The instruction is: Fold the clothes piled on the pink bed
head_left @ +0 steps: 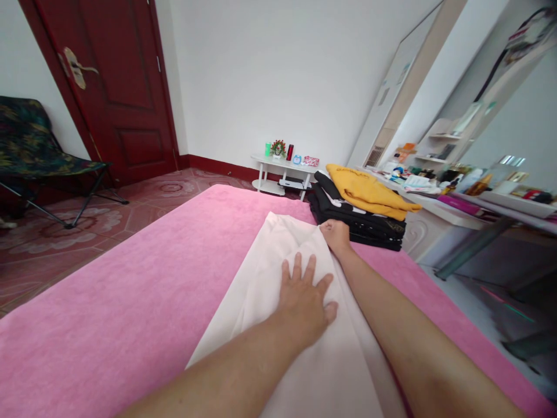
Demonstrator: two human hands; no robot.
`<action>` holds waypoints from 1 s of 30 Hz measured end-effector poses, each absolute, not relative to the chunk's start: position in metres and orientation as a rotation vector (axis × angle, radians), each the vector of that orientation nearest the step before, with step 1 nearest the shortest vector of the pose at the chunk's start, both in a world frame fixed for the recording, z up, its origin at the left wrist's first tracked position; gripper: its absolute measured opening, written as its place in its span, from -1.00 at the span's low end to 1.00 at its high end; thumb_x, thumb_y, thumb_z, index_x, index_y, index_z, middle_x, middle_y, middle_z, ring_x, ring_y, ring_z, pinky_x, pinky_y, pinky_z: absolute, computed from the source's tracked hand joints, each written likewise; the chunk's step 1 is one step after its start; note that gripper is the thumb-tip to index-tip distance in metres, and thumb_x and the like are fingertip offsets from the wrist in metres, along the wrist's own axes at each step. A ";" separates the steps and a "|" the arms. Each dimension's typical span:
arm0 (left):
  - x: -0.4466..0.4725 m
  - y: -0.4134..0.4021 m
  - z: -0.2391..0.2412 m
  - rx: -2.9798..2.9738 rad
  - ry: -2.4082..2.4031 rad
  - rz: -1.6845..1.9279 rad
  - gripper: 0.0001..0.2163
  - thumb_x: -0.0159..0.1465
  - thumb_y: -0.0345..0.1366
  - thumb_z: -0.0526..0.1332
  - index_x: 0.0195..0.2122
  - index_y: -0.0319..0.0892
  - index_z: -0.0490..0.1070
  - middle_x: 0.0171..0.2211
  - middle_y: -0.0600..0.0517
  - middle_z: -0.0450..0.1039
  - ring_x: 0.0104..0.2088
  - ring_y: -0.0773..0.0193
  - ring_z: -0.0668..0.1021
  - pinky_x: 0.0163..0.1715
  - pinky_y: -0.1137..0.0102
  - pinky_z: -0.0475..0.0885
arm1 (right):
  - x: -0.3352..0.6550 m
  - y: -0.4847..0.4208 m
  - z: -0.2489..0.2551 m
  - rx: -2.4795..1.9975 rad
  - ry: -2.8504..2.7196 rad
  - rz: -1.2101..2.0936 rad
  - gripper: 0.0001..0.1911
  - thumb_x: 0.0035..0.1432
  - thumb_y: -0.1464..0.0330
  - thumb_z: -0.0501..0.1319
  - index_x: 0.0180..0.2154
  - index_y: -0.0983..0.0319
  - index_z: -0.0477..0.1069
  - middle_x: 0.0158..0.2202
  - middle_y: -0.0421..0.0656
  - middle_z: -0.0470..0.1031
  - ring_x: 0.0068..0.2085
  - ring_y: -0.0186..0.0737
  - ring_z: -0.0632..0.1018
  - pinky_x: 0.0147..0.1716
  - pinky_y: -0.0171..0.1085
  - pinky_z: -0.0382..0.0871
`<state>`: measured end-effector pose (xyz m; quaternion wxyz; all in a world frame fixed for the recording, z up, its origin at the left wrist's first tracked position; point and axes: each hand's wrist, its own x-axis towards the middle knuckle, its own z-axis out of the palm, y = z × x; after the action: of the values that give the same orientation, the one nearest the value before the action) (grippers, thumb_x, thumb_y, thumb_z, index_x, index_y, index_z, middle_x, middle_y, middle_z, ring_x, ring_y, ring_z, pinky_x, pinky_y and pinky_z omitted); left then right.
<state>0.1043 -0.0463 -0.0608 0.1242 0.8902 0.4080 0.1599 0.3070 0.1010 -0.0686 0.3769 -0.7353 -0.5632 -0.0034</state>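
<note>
A cream-white cloth lies lengthwise on the pink bed cover. My left hand rests flat on the cloth's middle with fingers spread, pressing it down. My right hand reaches farther out and is closed in a pinch on the cloth's far right edge. Both forearms cross the lower part of the view.
A stack of folded black clothes topped by a yellow garment sits on the bed's far right corner. Beyond are a small white table, a cluttered desk, a folding chair and a red door.
</note>
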 end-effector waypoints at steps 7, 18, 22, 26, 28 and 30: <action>0.105 -0.046 -0.065 2.589 1.158 0.478 -0.47 0.24 0.05 -0.01 0.21 0.06 0.21 0.34 -0.03 -0.09 0.32 -0.18 -0.13 0.19 -0.18 -0.30 | 0.298 0.099 -0.045 -2.156 -1.599 0.057 -0.87 -0.11 0.48 0.26 -0.41 0.27 0.53 -0.42 -0.05 0.57 -0.34 -0.12 0.57 -0.35 -0.30 0.37; 0.095 -0.018 -0.066 2.082 1.256 0.965 -0.45 0.26 -0.35 0.01 0.28 -0.40 0.01 0.30 -0.19 0.02 0.29 0.22 0.11 0.27 0.36 -0.01 | 0.266 0.008 -0.076 -2.017 -2.219 0.110 -0.40 0.32 0.09 -0.23 0.31 0.15 -0.06 0.36 -0.13 -0.15 0.34 -0.03 -0.07 0.24 0.11 -0.10; 0.088 -0.015 -0.066 2.122 1.101 0.950 -0.42 0.22 -0.37 0.10 0.27 -0.37 0.05 0.27 -0.18 0.09 0.26 0.20 0.18 0.26 0.34 0.03 | 0.261 -0.002 -0.079 -2.146 -2.162 0.163 -0.39 0.33 0.09 -0.27 0.32 0.15 -0.15 0.37 -0.14 -0.26 0.34 -0.01 -0.14 0.23 0.15 -0.14; 0.075 -0.028 -0.064 2.250 0.984 0.791 -0.37 0.20 -0.28 0.16 0.28 -0.35 0.03 0.30 -0.18 0.01 0.30 0.17 0.08 0.27 0.31 -0.02 | 0.258 -0.036 -0.071 -2.129 -2.180 0.193 -0.37 0.31 0.04 -0.28 0.33 0.11 -0.16 0.37 -0.14 -0.25 0.34 0.02 -0.14 0.23 0.16 -0.13; 0.061 -0.038 -0.061 2.356 0.863 0.657 -0.34 0.19 -0.23 0.18 0.29 -0.31 0.01 0.31 -0.17 -0.03 0.31 0.17 0.03 0.27 0.28 -0.05 | 0.258 -0.063 -0.070 -2.070 -2.224 0.193 -0.37 0.30 0.01 -0.30 0.32 0.08 -0.14 0.37 -0.16 -0.23 0.34 0.00 -0.14 0.24 0.15 -0.14; 0.040 -0.050 -0.057 2.445 0.695 0.517 -0.34 0.19 -0.16 0.19 0.29 -0.23 0.04 0.33 -0.13 -0.07 0.32 0.17 -0.01 0.27 0.26 -0.07 | 0.258 -0.093 -0.068 -1.988 -2.273 0.197 -0.38 0.30 0.00 -0.28 0.32 0.03 -0.13 0.37 -0.18 -0.22 0.34 -0.02 -0.14 0.25 0.15 -0.15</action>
<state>0.0404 -0.0498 -0.0569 0.2704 0.9075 0.2578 0.1919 0.2578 -0.0934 -0.0682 0.0581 -0.6558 -0.7499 0.0649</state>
